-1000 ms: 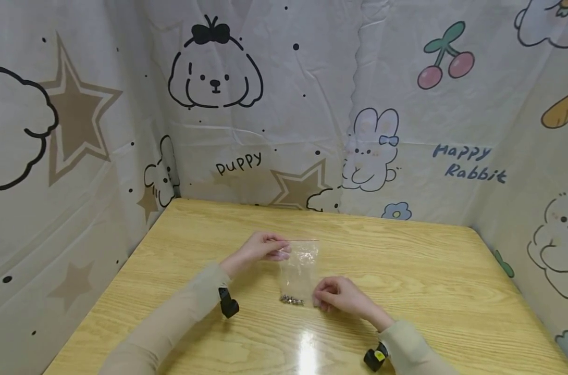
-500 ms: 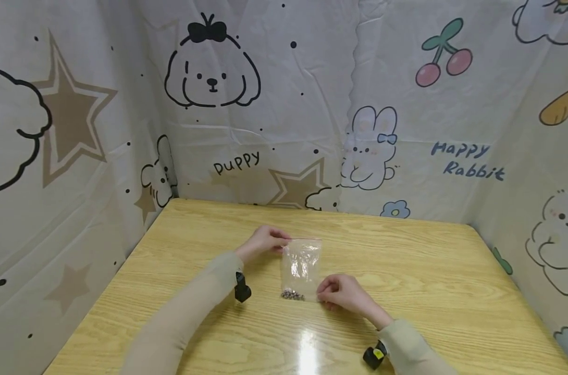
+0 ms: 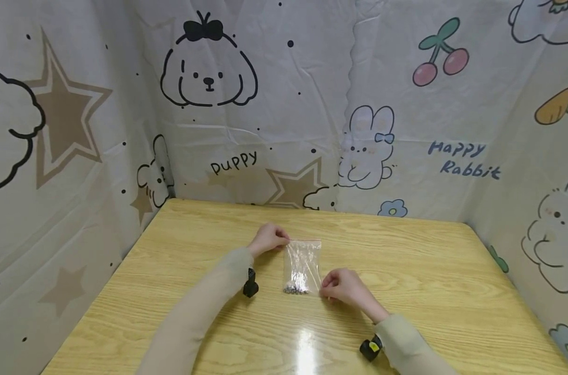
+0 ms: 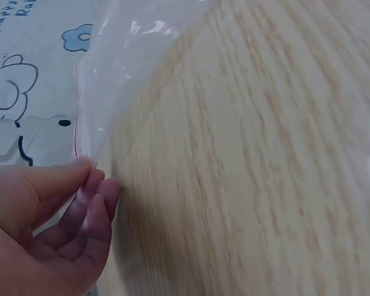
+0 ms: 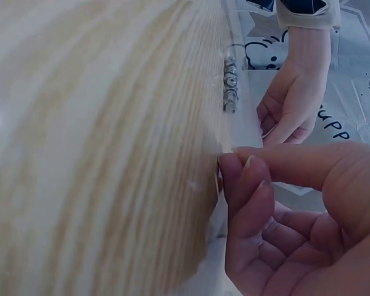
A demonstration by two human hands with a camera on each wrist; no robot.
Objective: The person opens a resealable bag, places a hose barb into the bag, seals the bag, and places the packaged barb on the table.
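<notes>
A clear zip bag (image 3: 304,260) with a red line along its top edge is stretched between the two hands over the table. Small shiny metal pieces (image 3: 293,289) lie in a row along its bottom; in the right wrist view these metal pieces (image 5: 230,86) look like small nuts or beads, too small to tell. My left hand (image 3: 270,237) pinches the bag's upper left corner, thumb against fingertips, as the left wrist view shows the left hand (image 4: 61,222) doing. With thumb and fingers, my right hand (image 3: 347,287) pinches the lower right corner.
The wooden table (image 3: 406,271) extends on all sides of the bag. A printed cloth (image 3: 274,94) hangs behind it and at both sides. Small black cameras (image 3: 250,284) sit at the wrists.
The left hand has shifted slightly right and away, moving from a looser hold to the bag's top corner. The bag has flattened and its bottom has risen a little; the right hand moved slightly away.
</notes>
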